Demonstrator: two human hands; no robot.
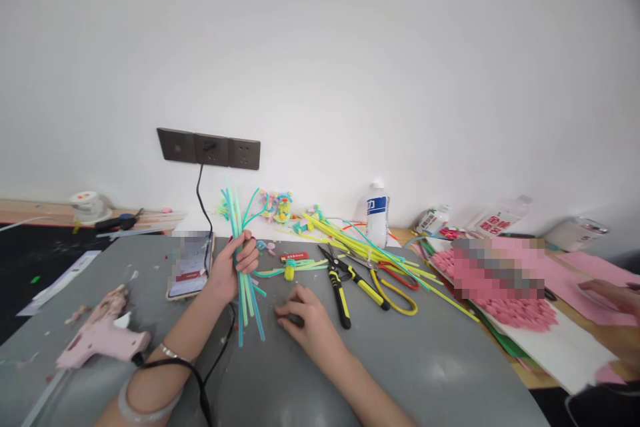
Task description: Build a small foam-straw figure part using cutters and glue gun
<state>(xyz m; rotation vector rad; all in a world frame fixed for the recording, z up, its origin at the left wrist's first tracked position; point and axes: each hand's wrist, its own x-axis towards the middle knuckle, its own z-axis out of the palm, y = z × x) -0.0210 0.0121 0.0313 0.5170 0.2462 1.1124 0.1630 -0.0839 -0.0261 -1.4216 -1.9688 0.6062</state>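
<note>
My left hand (239,263) is wrapped round an upright bundle of teal and pale green pipe cleaners (245,307), whose ends fan out above and below the fist. Low over the grey table, my right hand (305,320) has its fingers curled in, thumb and fingertips close together; anything between them is too small to make out. Just beyond it lies a small yellow and teal wound piece (289,270), with pale green stems beside it. To its right rest black-and-yellow pliers (340,293) and scissors with yellow and red handles (397,297).
Yellow pipe cleaners (350,240) lie behind the tools, near a white bottle (377,213). A pink glue gun (103,340) with its cord and a phone (190,263) lie left. Pink petal-like work (520,312) lies right, near another person's hand (607,297).
</note>
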